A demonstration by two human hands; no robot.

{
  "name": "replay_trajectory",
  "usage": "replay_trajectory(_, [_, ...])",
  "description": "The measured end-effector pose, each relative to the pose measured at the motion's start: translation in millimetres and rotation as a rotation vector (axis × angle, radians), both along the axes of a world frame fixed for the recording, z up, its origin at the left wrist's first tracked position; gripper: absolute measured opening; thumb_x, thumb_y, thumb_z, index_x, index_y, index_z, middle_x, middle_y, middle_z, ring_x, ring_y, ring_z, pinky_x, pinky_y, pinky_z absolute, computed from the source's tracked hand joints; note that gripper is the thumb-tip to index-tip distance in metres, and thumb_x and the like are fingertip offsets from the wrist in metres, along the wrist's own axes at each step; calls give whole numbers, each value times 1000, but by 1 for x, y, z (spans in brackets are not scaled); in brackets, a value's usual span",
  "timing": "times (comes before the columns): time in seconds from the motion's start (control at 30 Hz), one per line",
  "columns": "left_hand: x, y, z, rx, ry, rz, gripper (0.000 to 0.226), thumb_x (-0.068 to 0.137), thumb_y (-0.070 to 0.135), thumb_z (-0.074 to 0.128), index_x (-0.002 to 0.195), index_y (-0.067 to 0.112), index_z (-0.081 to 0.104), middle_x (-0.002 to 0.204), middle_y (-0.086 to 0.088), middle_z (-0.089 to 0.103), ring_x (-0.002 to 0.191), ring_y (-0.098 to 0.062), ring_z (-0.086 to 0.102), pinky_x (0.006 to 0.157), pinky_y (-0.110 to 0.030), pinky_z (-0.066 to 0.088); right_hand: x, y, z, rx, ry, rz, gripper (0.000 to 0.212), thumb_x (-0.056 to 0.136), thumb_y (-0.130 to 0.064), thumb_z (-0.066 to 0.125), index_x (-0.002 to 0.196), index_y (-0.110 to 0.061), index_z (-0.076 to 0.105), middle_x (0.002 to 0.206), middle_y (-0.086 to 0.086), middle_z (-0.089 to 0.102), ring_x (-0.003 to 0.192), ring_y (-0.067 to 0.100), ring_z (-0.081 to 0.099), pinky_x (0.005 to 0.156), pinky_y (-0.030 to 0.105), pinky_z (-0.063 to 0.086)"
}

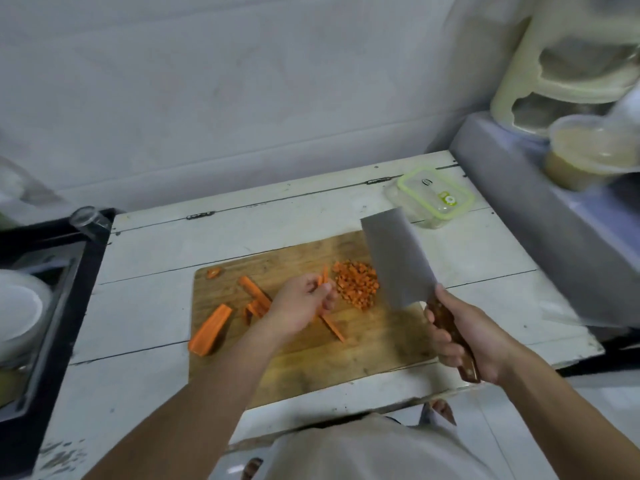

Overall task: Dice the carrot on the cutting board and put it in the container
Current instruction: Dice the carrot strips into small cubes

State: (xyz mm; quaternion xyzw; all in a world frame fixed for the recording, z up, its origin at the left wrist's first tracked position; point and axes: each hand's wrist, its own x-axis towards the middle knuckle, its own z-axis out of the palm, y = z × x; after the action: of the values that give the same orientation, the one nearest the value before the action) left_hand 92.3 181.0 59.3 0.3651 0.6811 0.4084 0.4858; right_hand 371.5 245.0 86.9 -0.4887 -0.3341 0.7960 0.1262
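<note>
Wooden-handled, the cleaver (398,261) is gripped by the right hand (464,337) at the lower right of the frame; the fingers are curled round the dark handle, and the broad grey blade is raised above the board, tilted toward the upper left, its edge just right of the diced heap. Left of it, near the middle of the frame, the left hand (301,306) pinches thin carrot sticks (323,277) between thumb and fingertips, their upper ends poking up past the fingers; whether they rest on the board I cannot tell.

Just right of that hand lies a heap of diced carrot (356,284) on the cutting board (346,355). One long stick (332,328) lies on the board under the hand, pointing toward the lower right. More cut strips (254,291) lie to the left of the hand, and a thick carrot chunk (211,330) sits at the board's left edge, partly over it. A small scrap (214,272) lies at the board's upper left corner.

The board rests on a white plank table (145,265). At the table's upper right corner stands the clear container (434,197), closed with a green-rimmed lid, well apart from the heap. A black-framed sink (52,289) fills the left edge, and a cream plastic rack (568,64) with a lidded tub (588,150) stands in the upper right.
</note>
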Motion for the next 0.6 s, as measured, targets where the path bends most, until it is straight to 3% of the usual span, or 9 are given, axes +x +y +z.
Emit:
replay_trajectory(0.07, [-9,5,-9,189,660,-481,14,102,22,59,113,19,67,104,6,66,95,-10,60,78,-19,45,6,6,6,26,-25,-21,50,96,-63,45,79,-16,50,62,3,32,44,14,23,40,23,23])
replay_trajectory(0.1, [-14,6,-14,252,857,-715,21,99,26,60,120,22,65,112,5,63,103,-12,56,85,-24,43,9,7,9,31,-38,-23,50,96,-63,45,80,-16,50,62,4,32,45,14,23,40,23,23])
replay_trajectory(0.17, [-18,5,-21,288,1064,-1014,31,96,30,58,126,23,61,120,2,56,113,-17,50,93,-32,42,13,8,12,39,-54,-16,51,95,-64,46,80,-15,50,62,4,34,46,16,24,41,24,24])
replay_trajectory(0.23, [-24,0,-27,330,1183,-1087,34,97,34,55,129,22,58,120,1,52,113,-19,48,93,-36,45,16,6,13,54,-68,5,52,96,-65,45,83,-14,49,62,6,34,48,17,23,42,24,26])
replay_trajectory(0.33, [-29,-14,-38,445,1229,-971,20,99,33,61,113,20,62,107,0,56,101,-22,53,83,-38,50,15,-1,13,52,-71,29,53,98,-64,43,86,-13,49,63,7,34,49,18,23,43,25,26])
replay_trajectory(0.43, [-16,-40,-53,415,1294,-641,15,89,29,75,92,19,64,90,-1,59,84,-24,61,69,-35,52,7,-8,15,122,-146,98,56,99,-65,40,86,-11,49,62,8,35,48,19,24,45,27,27])
replay_trajectory(0.53, [8,-62,-62,218,1296,-278,16,91,34,72,95,20,65,94,-1,61,89,-23,60,77,-37,54,-9,-19,16,351,-329,213,58,101,-64,36,78,-12,48,60,9,41,46,21,33,46,30,32])
replay_trajectory(0.6, [17,-70,-65,168,1253,-152,22,90,37,72,102,19,66,100,-2,60,95,-23,56,83,-38,53,-22,-29,12,491,-409,245,49,101,-61,37,81,-19,51,58,6,48,43,22,41,44,31,37])
